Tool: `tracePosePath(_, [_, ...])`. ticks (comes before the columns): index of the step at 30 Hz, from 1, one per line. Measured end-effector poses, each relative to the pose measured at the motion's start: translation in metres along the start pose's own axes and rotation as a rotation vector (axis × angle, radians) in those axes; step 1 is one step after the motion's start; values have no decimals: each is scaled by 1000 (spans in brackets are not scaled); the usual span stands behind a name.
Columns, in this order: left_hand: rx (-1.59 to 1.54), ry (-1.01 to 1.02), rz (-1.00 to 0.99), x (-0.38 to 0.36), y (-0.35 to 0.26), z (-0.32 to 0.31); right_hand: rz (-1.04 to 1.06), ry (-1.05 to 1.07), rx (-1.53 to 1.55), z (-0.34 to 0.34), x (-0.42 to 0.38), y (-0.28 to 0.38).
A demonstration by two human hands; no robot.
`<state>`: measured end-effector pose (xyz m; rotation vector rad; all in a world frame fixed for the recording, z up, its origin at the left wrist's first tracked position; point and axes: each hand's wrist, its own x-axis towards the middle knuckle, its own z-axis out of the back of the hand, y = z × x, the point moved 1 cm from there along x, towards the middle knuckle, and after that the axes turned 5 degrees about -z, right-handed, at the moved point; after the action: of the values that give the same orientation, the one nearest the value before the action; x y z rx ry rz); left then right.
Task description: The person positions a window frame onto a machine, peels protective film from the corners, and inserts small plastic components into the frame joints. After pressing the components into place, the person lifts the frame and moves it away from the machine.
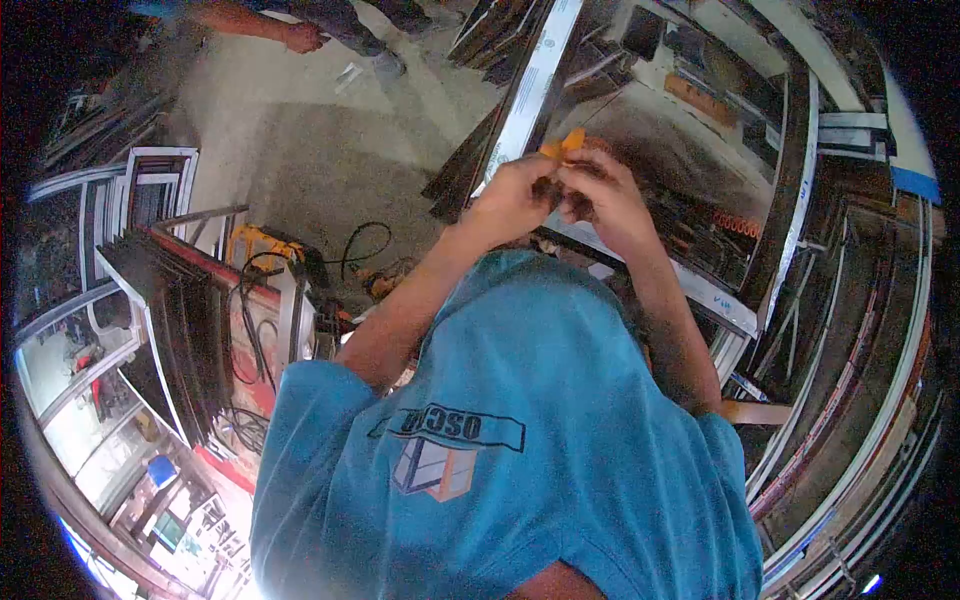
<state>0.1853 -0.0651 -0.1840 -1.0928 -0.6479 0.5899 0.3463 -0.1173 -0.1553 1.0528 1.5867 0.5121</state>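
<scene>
Both of my hands are raised close together in front of my chest, near the top middle of the view. A small orange piece (pixel 572 141) sticks up between the fingertips. My left hand (pixel 516 200) is closed, its thumb and fingers pinched at the orange piece. My right hand (pixel 604 192) is closed too, with bent fingers against the same piece from the other side. The fingers hide its lower part. Behind and below the hands lies a metal frame (pixel 532 95) with a printed film on its side.
At the top left another person's hand (pixel 303 38) and a foot show over the floor (pixel 260 130). A yellow tool case (pixel 262 246) and black cables lie left. Dark profiles (pixel 170 330) stand at the left, long metal profiles (pixel 850 380) at the right.
</scene>
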Motion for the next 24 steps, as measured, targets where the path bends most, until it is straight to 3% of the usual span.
tracePosePath(2, [-60, 36, 26, -12, -12, 10, -49, -40, 84, -12, -10, -3])
tracePosePath(5, [-407, -49, 219, -18, -23, 13, 17, 13, 353, -17, -5, -4])
tracePosePath(8, [-358, -55, 181, -20, -14, 17, 29, 51, -244, -1, -10, 15])
tracePosePath(11, [-424, -149, 224, -15, -9, 27, 428, -81, -1033, 17, -5, 9])
tracePosePath(12, [-394, -200, 226, -9, -7, 30, 291, -47, -1171, 3, -20, 29])
tracePosePath(15, [-383, -85, 363, 1, -13, 39, 316, 2, -682, 1, -17, 13])
tracePosePath(18, [-102, -91, 190, 5, -8, 38, 387, -21, -722, 7, -1, 0])
tracePosePath(21, [269, -364, -109, -2, 12, 46, 264, -55, -641, 13, 4, -1])
tracePosePath(24, [-66, -499, 239, -29, 38, 56, 412, -94, -776, 27, 17, -11])
